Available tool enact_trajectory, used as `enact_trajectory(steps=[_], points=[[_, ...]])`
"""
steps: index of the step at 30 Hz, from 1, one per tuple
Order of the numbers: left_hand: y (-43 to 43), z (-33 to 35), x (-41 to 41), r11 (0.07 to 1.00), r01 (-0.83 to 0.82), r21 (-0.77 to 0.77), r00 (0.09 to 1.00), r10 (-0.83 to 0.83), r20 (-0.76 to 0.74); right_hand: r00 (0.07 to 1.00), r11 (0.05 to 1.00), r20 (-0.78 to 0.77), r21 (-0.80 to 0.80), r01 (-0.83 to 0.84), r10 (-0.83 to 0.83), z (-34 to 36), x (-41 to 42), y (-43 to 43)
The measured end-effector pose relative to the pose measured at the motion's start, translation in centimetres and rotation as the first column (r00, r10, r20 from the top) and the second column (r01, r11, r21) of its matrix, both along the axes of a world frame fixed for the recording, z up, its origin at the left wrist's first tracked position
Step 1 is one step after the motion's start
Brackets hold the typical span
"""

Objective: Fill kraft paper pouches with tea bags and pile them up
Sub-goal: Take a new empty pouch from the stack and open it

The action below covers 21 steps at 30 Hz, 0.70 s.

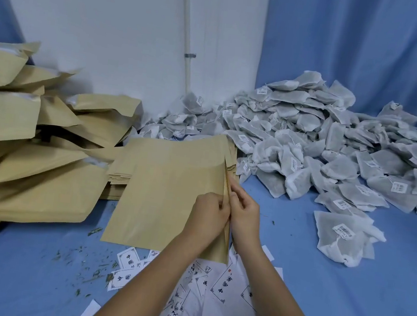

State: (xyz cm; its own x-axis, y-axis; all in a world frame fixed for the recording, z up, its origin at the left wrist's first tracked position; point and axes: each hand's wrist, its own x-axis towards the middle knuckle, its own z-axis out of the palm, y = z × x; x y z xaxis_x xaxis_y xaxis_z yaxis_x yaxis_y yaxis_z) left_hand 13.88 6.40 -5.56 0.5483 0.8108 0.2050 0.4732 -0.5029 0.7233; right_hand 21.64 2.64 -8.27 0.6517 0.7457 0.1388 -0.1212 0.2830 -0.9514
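Printed slips (224,287) lie scattered closest to us; just above them the left hand (208,211) and right hand (243,215) each pinch the mouth edge of one flat kraft pouch (165,192); nothing inside yet, I'd say; roughly a dozen filled pouches (19,133) are piled at left; a stack of empties (118,172) sits behind; the tea bag heap (323,146) at right is beyond counting; plenty left to do.
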Motion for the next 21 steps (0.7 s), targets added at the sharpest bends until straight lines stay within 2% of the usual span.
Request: enact_trajectory(steps=[2,3,4,6,8,9,11,12,14,16,19,21], points=[[-0.4,-0.2,0.4,0.992,-0.050,0.114,0.998,0.046,0.041,0.999,0.998,0.002,-0.039,0.049,-0.049,-0.2,-0.2,-0.2],[-0.5,-0.3,0.6,0.992,-0.059,0.110,0.993,0.047,0.109,0.998,0.997,-0.006,-0.054,0.058,-0.058,-0.2,-0.2,-0.2],[-0.6,-0.5,0.9,0.996,-0.069,0.061,0.983,0.057,0.176,0.998,0.996,-0.027,-0.071,0.055,-0.057,0.0,-0.2,-0.3],[-0.7,-0.6,1.0,0.998,-0.055,-0.025,0.983,0.059,0.174,0.996,0.996,-0.085,-0.083,0.027,-0.034,0.3,-0.1,-0.6],[-0.3,-0.8,1.2,1.000,-0.003,0.031,0.999,0.001,0.043,0.996,0.990,-0.077,-0.134,0.032,-0.043,0.2,0.2,-0.6],[0.1,-0.9,1.2,0.993,0.049,0.107,0.996,-0.040,-0.085,0.997,0.982,-0.053,-0.181,0.047,-0.057,0.0,0.4,-0.5],[0.8,-0.6,1.0,0.934,0.200,0.296,0.915,-0.070,-0.397,0.996,0.969,-0.014,-0.233,0.086,-0.092,-0.2,0.5,-0.4],[1.1,-0.5,0.9,0.889,0.261,0.377,0.880,-0.059,-0.471,0.996,0.969,-0.030,-0.235,0.077,-0.086,-0.3,0.4,-0.4],[1.4,-0.7,0.8,0.858,0.231,0.459,0.888,0.006,-0.460,0.988,0.980,-0.143,-0.197,0.035,-0.065,-0.3,0.3,-0.5],[1.4,-0.9,0.7,0.877,0.117,0.466,0.899,0.106,-0.425,0.972,0.984,-0.221,-0.172,0.044,-0.082,-0.3,0.5,-0.5],[0.3,-0.6,0.5,0.871,0.072,0.485,0.859,0.194,-0.475,0.967,0.981,-0.232,-0.181,0.066,-0.107,-0.4,0.4,-0.5],[-0.5,0.1,0.0,0.845,0.098,0.526,0.883,0.170,-0.438,0.973,0.975,-0.203,-0.212,0.069,-0.113,-0.5,0.3,-0.5]])
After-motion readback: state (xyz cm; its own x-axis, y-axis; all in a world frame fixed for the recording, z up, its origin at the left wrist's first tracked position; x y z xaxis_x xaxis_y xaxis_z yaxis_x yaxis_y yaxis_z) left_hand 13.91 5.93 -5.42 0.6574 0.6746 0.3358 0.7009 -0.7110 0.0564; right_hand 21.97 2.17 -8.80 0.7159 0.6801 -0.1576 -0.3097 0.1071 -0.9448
